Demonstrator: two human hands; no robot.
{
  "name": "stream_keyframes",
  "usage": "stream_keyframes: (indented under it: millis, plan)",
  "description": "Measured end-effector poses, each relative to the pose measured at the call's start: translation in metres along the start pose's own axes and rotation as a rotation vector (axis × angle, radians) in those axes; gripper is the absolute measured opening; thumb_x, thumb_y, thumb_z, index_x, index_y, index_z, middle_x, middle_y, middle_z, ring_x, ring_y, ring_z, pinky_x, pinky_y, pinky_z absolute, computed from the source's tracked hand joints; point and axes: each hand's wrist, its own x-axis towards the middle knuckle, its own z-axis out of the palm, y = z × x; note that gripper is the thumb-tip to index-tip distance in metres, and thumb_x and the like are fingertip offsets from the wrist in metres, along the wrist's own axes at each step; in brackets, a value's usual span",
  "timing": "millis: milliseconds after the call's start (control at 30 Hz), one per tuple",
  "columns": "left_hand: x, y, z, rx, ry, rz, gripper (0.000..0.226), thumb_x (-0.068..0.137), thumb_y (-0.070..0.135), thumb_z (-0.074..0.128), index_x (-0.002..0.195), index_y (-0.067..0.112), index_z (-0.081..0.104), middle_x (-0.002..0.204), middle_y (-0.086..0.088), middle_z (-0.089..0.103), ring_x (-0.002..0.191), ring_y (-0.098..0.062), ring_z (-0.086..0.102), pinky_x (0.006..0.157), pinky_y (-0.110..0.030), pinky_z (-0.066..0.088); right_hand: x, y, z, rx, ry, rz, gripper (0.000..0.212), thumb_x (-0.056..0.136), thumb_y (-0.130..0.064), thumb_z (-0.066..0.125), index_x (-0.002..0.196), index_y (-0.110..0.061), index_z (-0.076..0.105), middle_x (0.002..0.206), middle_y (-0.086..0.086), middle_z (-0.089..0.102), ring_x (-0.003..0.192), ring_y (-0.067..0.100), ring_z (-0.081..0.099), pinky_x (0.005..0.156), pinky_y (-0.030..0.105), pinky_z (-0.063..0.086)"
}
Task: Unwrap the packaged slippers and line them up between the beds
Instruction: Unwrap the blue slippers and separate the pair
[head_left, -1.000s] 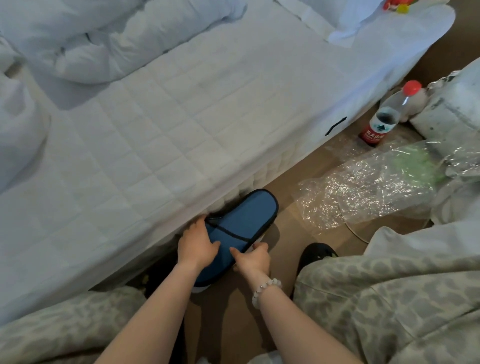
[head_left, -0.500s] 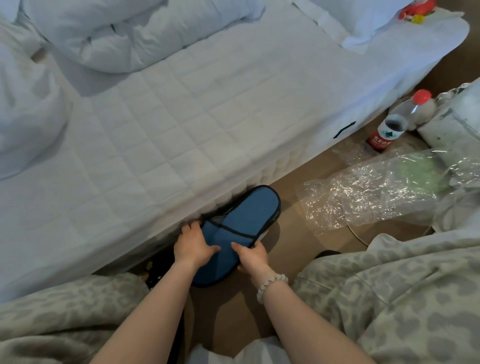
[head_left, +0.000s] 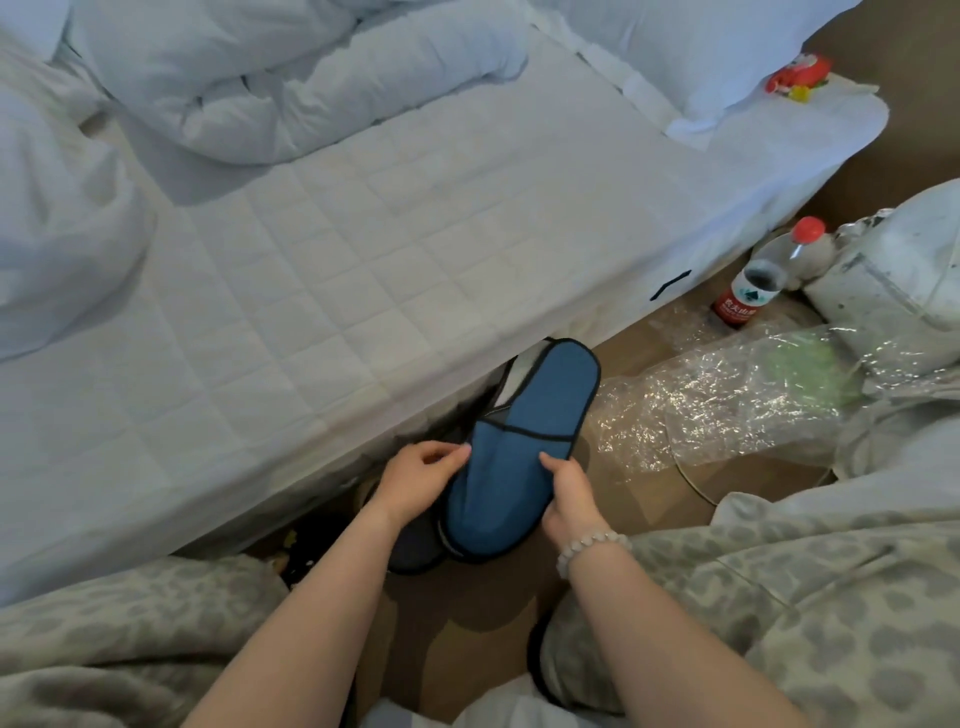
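A blue slipper (head_left: 524, 441) with black trim is held over the brown floor beside the bed, its toe end toward me. My left hand (head_left: 418, 480) grips its left edge and my right hand (head_left: 569, 491) grips its right edge. A second slipper (head_left: 415, 545) lies under it, its dark sole showing below my left hand and its grey inside peeking out at the far end. The empty clear plastic wrapper (head_left: 727, 405) lies crumpled on the floor to the right.
The white quilted bed (head_left: 363, 260) with a bunched duvet fills the left and top. A red-capped water bottle (head_left: 758, 275) stands on the floor by a white bag (head_left: 893, 270). My patterned trouser legs frame the bottom.
Both hands have shifted from the slipper's toe end to its side edges and lifted it off the floor, tilting it up. The second slipper has come into view beneath.
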Motion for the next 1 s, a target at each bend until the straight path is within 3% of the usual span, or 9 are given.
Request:
stream_keyframes:
  millis: [100, 200, 367, 500, 600, 700, 800, 933, 1000]
  plan:
    - [-0.001, 0.012, 0.007, -0.270, -0.082, -0.070, 0.026, 0.094, 0.037, 0.051, 0.099, 0.019, 0.070, 0.106, -0.001, 0.070, 0.102, -0.018, 0.063, 0.098, -0.034, 0.047, -0.004, -0.014, -0.005, -0.034, 0.032, 0.015, 0.028, 0.088, -0.011, 0.053, 0.116, -0.010, 0.058, 0.116, 0.010, 0.064, 0.105, 0.030, 0.058, 0.095, 0.044, 0.046]
    - [-0.014, 0.027, 0.015, -0.423, -0.178, -0.026, 0.017, 0.094, 0.027, 0.054, 0.092, 0.019, 0.069, 0.096, 0.000, 0.069, 0.088, -0.011, 0.063, 0.077, -0.023, 0.050, -0.009, -0.019, -0.009, -0.029, 0.036, 0.005, 0.034, 0.074, -0.021, 0.055, 0.105, -0.011, 0.062, 0.106, 0.008, 0.066, 0.098, 0.029, 0.060, 0.093, 0.042, 0.046]
    - [-0.036, 0.051, 0.034, -0.493, -0.451, -0.134, 0.039, 0.085, 0.053, 0.055, 0.097, 0.017, 0.065, 0.079, 0.004, 0.066, 0.068, -0.009, 0.060, 0.068, -0.024, 0.045, -0.021, -0.022, -0.008, -0.077, -0.025, -0.021, 0.032, 0.083, -0.040, 0.047, 0.091, -0.010, 0.056, 0.076, 0.007, 0.056, 0.069, 0.023, 0.054, 0.064, 0.031, 0.045]
    - [-0.045, 0.062, 0.039, -0.619, -0.580, -0.275, 0.055, 0.074, 0.063, 0.059, 0.101, 0.016, 0.066, 0.100, -0.006, 0.067, 0.094, -0.021, 0.063, 0.082, -0.033, 0.051, -0.033, -0.041, 0.003, -0.086, -0.106, -0.081, 0.043, 0.091, -0.045, 0.041, 0.085, -0.007, 0.062, 0.073, 0.010, 0.059, 0.069, 0.024, 0.058, 0.062, 0.031, 0.048]
    - [-0.048, 0.069, 0.041, -0.636, -0.564, -0.242, 0.060, 0.071, 0.063, 0.061, 0.105, 0.013, 0.064, 0.103, -0.008, 0.065, 0.096, -0.023, 0.061, 0.091, -0.036, 0.049, -0.041, -0.056, 0.003, -0.144, -0.152, -0.118, 0.043, 0.092, -0.044, 0.041, 0.077, -0.009, 0.061, 0.068, 0.010, 0.058, 0.067, 0.024, 0.056, 0.062, 0.032, 0.047]
    - [-0.046, 0.074, 0.042, -0.633, -0.547, -0.177, 0.066, 0.060, 0.061, 0.066, 0.104, 0.011, 0.066, 0.097, -0.008, 0.067, 0.092, -0.022, 0.062, 0.093, -0.036, 0.048, -0.042, -0.068, 0.001, -0.184, -0.144, -0.174, 0.038, 0.086, -0.045, 0.048, 0.088, -0.010, 0.064, 0.081, 0.009, 0.062, 0.083, 0.025, 0.059, 0.085, 0.041, 0.050]
    - [-0.043, 0.089, 0.040, -0.606, -0.473, -0.090, 0.055, 0.073, 0.059, 0.065, 0.102, 0.012, 0.067, 0.095, -0.008, 0.070, 0.090, -0.022, 0.064, 0.090, -0.035, 0.051, -0.046, -0.089, 0.004, -0.262, -0.135, -0.268, 0.036, 0.087, -0.040, 0.048, 0.093, -0.009, 0.064, 0.086, 0.010, 0.064, 0.083, 0.027, 0.061, 0.082, 0.040, 0.050]
    - [-0.035, 0.118, 0.035, -0.618, -0.304, 0.067, 0.111, 0.042, 0.066, 0.082, 0.132, 0.015, 0.044, 0.117, -0.008, 0.065, 0.104, -0.026, 0.063, 0.095, -0.043, 0.050, -0.054, -0.138, 0.013, -0.467, -0.121, -0.414, 0.038, 0.069, -0.039, 0.056, 0.088, -0.007, 0.064, 0.099, 0.017, 0.066, 0.091, 0.031, 0.063, 0.086, 0.043, 0.051]
    - [-0.032, 0.136, 0.028, -0.613, -0.205, 0.099, 0.115, 0.041, 0.062, 0.084, 0.134, 0.016, 0.036, 0.123, -0.006, 0.059, 0.107, -0.023, 0.059, 0.096, -0.042, 0.048, -0.062, -0.173, 0.019, -0.628, -0.081, -0.510, 0.023, 0.080, -0.031, 0.058, 0.086, -0.010, 0.061, 0.101, 0.014, 0.065, 0.086, 0.024, 0.060, 0.080, 0.033, 0.050]
